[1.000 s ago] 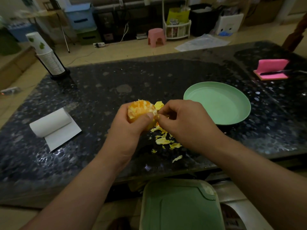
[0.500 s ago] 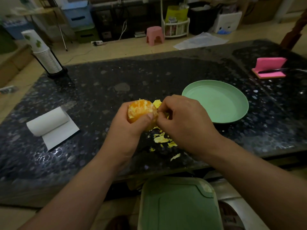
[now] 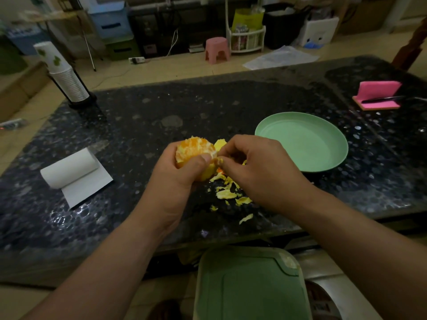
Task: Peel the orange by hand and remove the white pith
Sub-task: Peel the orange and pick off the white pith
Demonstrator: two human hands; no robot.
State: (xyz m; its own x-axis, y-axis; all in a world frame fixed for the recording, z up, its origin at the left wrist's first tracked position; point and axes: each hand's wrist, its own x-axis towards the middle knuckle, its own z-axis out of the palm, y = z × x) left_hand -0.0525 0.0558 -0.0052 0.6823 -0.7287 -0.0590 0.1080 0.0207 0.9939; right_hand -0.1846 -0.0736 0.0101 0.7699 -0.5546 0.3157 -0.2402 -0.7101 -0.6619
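My left hand (image 3: 178, 174) grips a partly peeled orange (image 3: 194, 148) above the dark speckled table (image 3: 138, 125); the bare flesh faces up and peel still covers its lower side. My right hand (image 3: 256, 167) pinches a bit of peel or pith at the orange's right edge, thumb and forefinger pressed together. Several torn yellow peel scraps (image 3: 227, 194) lie on the table just below and between my hands.
An empty green plate (image 3: 302, 142) sits to the right of my hands. A paper towel roll (image 3: 69, 168) lies at the left, a stack of paper cups (image 3: 67, 79) at the back left, a pink sponge (image 3: 379, 95) at the far right. A green bin lid (image 3: 249, 285) is below the table edge.
My right hand has shifted slightly along the orange's right edge, still pinching there. My left hand keeps its grip on the fruit.
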